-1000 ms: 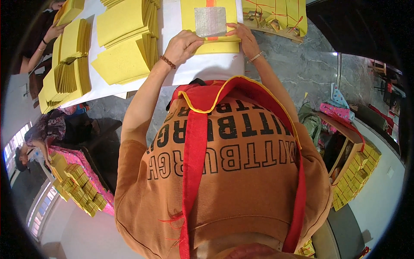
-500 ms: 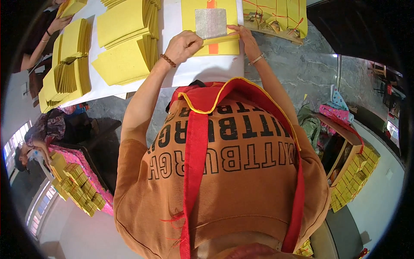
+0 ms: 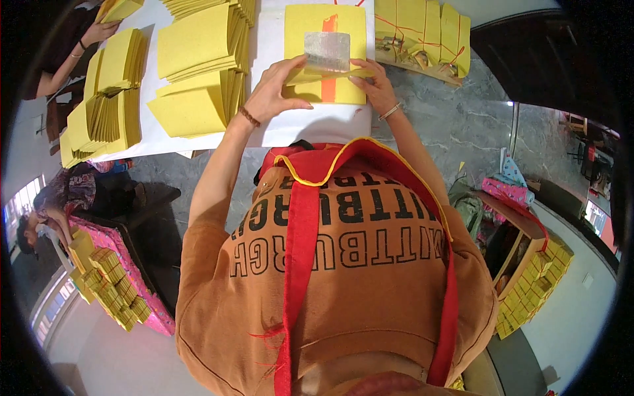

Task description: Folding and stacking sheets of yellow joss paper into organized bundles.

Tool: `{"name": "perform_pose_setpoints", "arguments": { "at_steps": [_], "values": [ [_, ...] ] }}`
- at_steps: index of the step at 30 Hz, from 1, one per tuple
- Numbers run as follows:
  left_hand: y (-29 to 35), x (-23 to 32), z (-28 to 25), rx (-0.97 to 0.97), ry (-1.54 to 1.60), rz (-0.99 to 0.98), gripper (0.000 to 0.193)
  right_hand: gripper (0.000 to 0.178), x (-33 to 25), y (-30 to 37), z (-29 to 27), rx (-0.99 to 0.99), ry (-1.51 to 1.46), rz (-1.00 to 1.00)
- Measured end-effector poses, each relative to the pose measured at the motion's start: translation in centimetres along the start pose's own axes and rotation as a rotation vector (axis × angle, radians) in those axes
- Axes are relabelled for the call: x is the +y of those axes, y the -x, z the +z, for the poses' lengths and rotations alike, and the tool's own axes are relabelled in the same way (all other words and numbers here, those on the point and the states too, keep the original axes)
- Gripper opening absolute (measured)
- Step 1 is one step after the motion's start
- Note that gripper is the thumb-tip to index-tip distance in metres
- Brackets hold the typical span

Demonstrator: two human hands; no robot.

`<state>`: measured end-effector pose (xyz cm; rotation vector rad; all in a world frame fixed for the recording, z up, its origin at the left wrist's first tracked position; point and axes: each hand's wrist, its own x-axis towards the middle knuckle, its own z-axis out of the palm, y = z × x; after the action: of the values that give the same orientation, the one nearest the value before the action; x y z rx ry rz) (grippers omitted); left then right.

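Note:
In front of me lies a yellow paper sheet [image 3: 353, 26] with an orange strip and a silver square [image 3: 330, 45] on it. A narrow fold, slightly raised, runs across its nearer part, over the lower edge of the silver square. My left hand [image 3: 274, 89] is at the left end of the fold, thumb and fingers spread apart, fingertips by the silver square. At the right end, my right hand [image 3: 375, 84] has the fold between its thumb and fingers. The sheet rests on a white-covered table [image 3: 264, 135].
Left of the sheet stand stacks of folded yellow paper [image 3: 195, 46], with more stacks [image 3: 115, 63] beyond. Another person's hand [image 3: 99, 33] holds yellow paper at the far left. Tied yellow bundles [image 3: 422, 26] stand right of the table. Packed yellow bundles [image 3: 535, 284] sit lower right.
My left hand has opened from a closed grip, its thumb now away from its fingers. My right thumb and fingers have shifted at the fold. The whole view has moved slightly.

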<state>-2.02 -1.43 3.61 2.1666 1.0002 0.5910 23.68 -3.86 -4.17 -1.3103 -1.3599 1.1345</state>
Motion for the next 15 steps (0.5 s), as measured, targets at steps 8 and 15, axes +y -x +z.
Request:
{"name": "perform_pose_setpoints", "arguments": {
  "at_steps": [8, 15],
  "values": [
    [0.2, -2.2, 2.9, 0.369, -0.109, -0.052, 0.039, 0.034, -0.5, -0.4, -2.2, -0.166, 0.072, -0.208],
    [2.4, 0.3, 2.1, 0.203, -0.013, 0.070, 0.029, 0.024, -5.9, 2.0, -3.5, -0.388, 0.435, -0.257]
  ]
}}
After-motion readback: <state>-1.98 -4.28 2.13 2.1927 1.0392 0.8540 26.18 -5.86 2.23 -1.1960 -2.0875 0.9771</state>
